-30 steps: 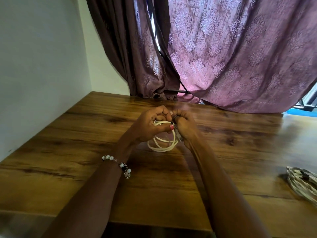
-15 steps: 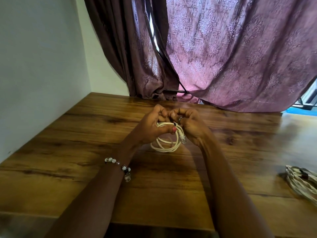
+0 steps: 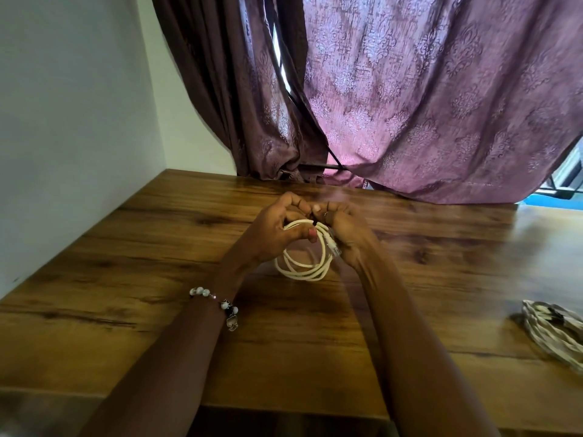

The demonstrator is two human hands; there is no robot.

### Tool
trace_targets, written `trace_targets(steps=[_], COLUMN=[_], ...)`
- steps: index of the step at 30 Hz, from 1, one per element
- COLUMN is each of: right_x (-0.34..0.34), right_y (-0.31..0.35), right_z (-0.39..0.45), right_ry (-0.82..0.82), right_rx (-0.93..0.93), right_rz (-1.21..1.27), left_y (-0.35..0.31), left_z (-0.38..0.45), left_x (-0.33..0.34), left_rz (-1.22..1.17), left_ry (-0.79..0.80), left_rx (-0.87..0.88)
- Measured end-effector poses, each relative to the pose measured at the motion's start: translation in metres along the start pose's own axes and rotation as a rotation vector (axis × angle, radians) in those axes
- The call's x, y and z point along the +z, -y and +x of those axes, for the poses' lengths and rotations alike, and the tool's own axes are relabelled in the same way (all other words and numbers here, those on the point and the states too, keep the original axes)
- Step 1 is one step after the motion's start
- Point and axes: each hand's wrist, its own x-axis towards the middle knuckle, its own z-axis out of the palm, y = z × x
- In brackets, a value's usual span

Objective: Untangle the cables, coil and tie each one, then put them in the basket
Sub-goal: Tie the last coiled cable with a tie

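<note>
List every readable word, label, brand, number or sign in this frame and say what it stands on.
None can be read.
The coiled white cable, held by the left hand and right hand, shows no print; its clear connector is too blurred to tell.
The patterned purple curtain, the wooden table and the woven basket carry no lettering.

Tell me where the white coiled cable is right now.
In the head view, the white coiled cable hangs mid-frame above the wooden table, held at its top between the left hand and right hand.
</note>
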Motion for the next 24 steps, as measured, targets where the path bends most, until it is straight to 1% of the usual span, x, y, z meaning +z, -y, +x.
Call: trace_targets(steps=[2,3,5,7,9,10,12,14,15,17,20,22,24], right_x=[-0.008,-0.012,-0.018,-0.024,-0.029,-0.029,-0.030,-0.034,-0.039,-0.049,-0.063,-0.071,-0.082], right_y=[0.001,0.002,0.005,0.007,0.006,0.005,0.003,0.003,0.003,0.005,0.011,0.014,0.017], right_z=[0.003,0.003,-0.001,-0.006,-0.010,-0.012,-0.014,-0.019,-0.022,-0.030,-0.045,-0.056,-0.071], right_ry=[0.058,0.086,0.145,0.244,0.324,0.329,0.268,0.184,0.146,0.077,-0.019,-0.060,-0.094], right_rx=[0.044,0.053,0.048,0.035,0.067,0.083,0.098,0.096,0.094,0.087,0.059,0.041,0.034], right_rz=[0.099,0.108,0.007,-0.091,-0.101,-0.094,-0.112,-0.152,-0.173,-0.168,-0.113,-0.110,-0.135], left_y=[0.000,0.000,-0.002,-0.001,0.000,0.000,-0.003,-0.010,-0.013,-0.017,-0.024,-0.029,-0.034], left_z=[0.002,0.003,0.005,0.005,0.003,0.002,0.001,-0.001,-0.001,-0.004,-0.013,-0.018,-0.019], left_x=[0.001,0.002,0.001,-0.002,-0.001,0.001,0.007,0.012,0.014,0.014,0.023,0.036,0.052], left_rz=[-0.042,-0.062,-0.138,-0.204,-0.213,-0.233,-0.325,-0.466,-0.543,-0.638,-0.564,-0.541,-0.538], left_ry=[-0.077,-0.134,-0.249,-0.343,-0.435,-0.476,-0.526,-0.516,-0.475,-0.343,-0.129,-0.092,-0.122], left_rx=[-0.018,-0.028,-0.074,-0.141,-0.194,-0.216,-0.276,-0.354,-0.396,-0.478,-0.573,-0.582,-0.572])
